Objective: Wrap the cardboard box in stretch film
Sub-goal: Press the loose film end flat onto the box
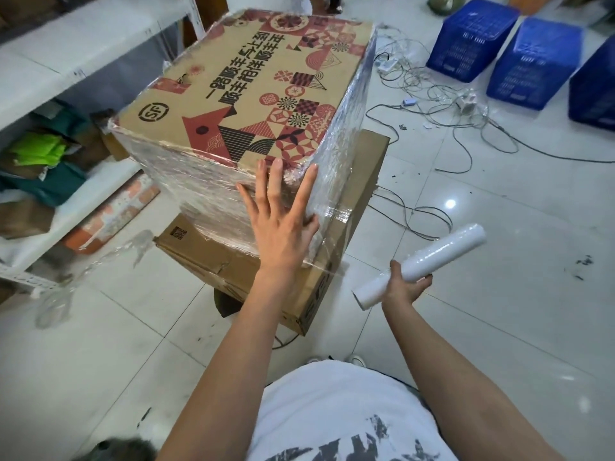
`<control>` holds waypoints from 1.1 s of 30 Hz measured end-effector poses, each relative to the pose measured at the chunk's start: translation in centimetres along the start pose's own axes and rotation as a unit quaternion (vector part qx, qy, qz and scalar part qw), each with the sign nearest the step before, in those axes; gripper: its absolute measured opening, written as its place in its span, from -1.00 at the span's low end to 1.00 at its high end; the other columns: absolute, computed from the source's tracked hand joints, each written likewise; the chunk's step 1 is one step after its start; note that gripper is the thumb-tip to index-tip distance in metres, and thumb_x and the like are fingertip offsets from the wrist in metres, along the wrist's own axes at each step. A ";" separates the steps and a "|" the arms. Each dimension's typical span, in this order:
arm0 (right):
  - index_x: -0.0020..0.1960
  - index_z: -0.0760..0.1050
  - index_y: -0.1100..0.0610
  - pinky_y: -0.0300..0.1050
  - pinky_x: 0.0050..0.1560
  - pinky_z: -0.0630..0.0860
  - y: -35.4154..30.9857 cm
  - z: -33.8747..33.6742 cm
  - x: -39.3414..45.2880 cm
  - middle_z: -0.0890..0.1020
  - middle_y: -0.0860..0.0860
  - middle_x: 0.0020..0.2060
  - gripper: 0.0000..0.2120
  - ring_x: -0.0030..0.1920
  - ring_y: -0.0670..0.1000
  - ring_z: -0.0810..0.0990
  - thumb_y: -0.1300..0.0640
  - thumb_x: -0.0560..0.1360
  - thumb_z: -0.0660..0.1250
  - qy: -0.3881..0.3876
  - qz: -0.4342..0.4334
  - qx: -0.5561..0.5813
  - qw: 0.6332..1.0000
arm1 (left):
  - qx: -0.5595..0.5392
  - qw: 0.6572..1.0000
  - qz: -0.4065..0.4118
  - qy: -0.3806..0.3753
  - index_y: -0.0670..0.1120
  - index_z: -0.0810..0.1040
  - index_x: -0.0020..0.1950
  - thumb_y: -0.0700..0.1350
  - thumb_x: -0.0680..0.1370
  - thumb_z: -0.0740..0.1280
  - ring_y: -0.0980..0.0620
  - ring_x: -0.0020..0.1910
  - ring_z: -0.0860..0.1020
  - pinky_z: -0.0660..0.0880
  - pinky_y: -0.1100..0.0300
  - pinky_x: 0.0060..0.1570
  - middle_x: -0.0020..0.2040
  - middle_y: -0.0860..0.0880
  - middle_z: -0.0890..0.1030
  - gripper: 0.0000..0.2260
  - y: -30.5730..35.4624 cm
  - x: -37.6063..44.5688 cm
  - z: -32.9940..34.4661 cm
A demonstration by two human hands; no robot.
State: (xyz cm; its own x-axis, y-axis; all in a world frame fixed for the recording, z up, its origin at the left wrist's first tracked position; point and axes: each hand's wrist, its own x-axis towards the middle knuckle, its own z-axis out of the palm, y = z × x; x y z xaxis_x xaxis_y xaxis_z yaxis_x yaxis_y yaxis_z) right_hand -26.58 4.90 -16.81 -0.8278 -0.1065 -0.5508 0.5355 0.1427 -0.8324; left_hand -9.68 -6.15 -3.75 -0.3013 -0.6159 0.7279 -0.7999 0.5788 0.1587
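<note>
Your right hand [407, 283] is closest to you, low and to the right, with its fingers curled round the white roll [420, 265] of film. The roll sits apart from the box, and I can't see any film running from it to the box. A bit further out, your left hand [281, 216] is flat and spread wide, pressing on the near corner of the box [246, 91]. The box sits on top of a plain brown box [266, 277], which stands on the floor [466, 327]. Shiny film already covers the near side and the right side of the box. The top with the red pictures looks bare. So I think you are smoothing down the film end now. Next you will likely need to stick the loose film onto the box again, hold it there with your left hand, and pull the roll over the bare top. Beyond the box lie wires [432, 94] and blue crates [472, 38].
</note>
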 end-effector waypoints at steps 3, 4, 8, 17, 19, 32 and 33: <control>0.51 0.07 0.01 -0.13 0.23 0.34 -0.4 -0.5 0.4 0.39 0.06 0.37 -0.18 0.28 0.12 0.46 0.17 0.41 0.46 -0.048 -0.073 -0.080 0.993 | 0.002 1.000 0.005 0.000 0.24 -0.15 0.53 0.00 0.35 0.49 0.00 0.52 -0.24 -0.01 -0.33 0.39 0.52 -0.01 -0.10 -0.01 0.0 0.0 0.1; 0.50 0.07 0.01 -0.13 0.22 0.33 -0.8 -0.5 0.5 0.40 0.07 0.36 -0.20 0.27 0.12 0.45 0.17 0.42 0.45 -0.062 -0.101 -0.112 0.987 | 0.002 1.000 0.005 0.002 0.24 -0.15 0.53 0.00 0.35 0.50 0.00 0.52 -0.24 0.00 -0.34 0.39 0.52 -0.02 -0.10 -0.01 0.1 0.0 0.1; 0.48 0.07 -0.02 -0.11 0.14 0.37 -1.9 -0.5 0.7 0.40 0.03 0.30 -0.26 0.18 0.10 0.45 0.15 0.43 0.39 -0.140 -0.203 -0.217 0.944 | 0.003 1.000 0.003 0.003 0.24 -0.14 0.53 0.01 0.35 0.50 -0.01 0.52 -0.24 0.02 -0.36 0.38 0.51 -0.03 -0.08 -0.01 0.1 0.1 0.0; 0.54 0.00 -0.09 0.01 0.00 0.46 -1.4 -5.0 2.5 0.41 0.07 0.23 -0.21 0.11 0.17 0.48 0.15 0.44 0.34 -0.280 -0.306 -0.563 0.715 | 0.002 1.000 -0.015 -0.016 0.25 -0.18 0.52 0.07 0.34 0.47 -0.07 0.53 -0.19 -0.03 -0.33 0.40 0.46 -0.07 0.04 -0.01 -0.9 1.2 0.0; 0.54 0.02 -0.07 -0.02 -0.02 0.43 -0.4 -6.6 2.9 0.43 0.09 0.24 -0.21 0.11 0.17 0.49 0.15 0.44 0.35 -0.291 -0.295 -0.585 0.697 | 0.001 1.000 -0.018 -0.017 0.25 -0.19 0.52 0.05 0.33 0.48 -0.17 0.50 -0.03 -0.02 -0.33 0.39 0.46 -0.08 0.05 0.01 -1.0 1.6 0.0; 0.48 0.12 -0.13 -0.06 0.02 0.45 -0.3 -8.6 0.1 0.43 -0.09 0.32 -0.26 0.17 0.08 0.49 0.18 0.41 0.36 -0.271 -0.296 -0.460 0.792 | 0.013 0.999 -0.004 -0.053 0.24 -0.27 0.50 0.22 0.34 0.48 0.02 0.49 -0.35 -0.08 -0.28 0.41 0.48 0.08 -0.44 0.04 -0.2 0.2 -0.2; 0.48 0.14 -0.12 -0.05 0.03 0.46 -0.1 -8.9 0.0 0.44 -0.08 0.32 -0.26 0.17 0.08 0.49 0.19 0.41 0.37 -0.274 -0.302 -0.456 0.791 | 0.012 0.999 -0.006 -0.053 0.24 -0.28 0.50 0.22 0.35 0.47 0.03 0.49 -0.35 -0.07 -0.27 0.41 0.48 0.08 -0.44 0.04 -0.3 0.3 -0.3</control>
State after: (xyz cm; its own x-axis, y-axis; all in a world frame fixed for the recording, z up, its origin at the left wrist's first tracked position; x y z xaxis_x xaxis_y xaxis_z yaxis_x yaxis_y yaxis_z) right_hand -28.15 13.66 -16.15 -0.5562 -0.8007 -0.2224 -0.4801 0.5280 -0.7005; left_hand -9.35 -6.36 -3.35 -0.3442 -0.6761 0.6515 -0.8152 0.5595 0.1498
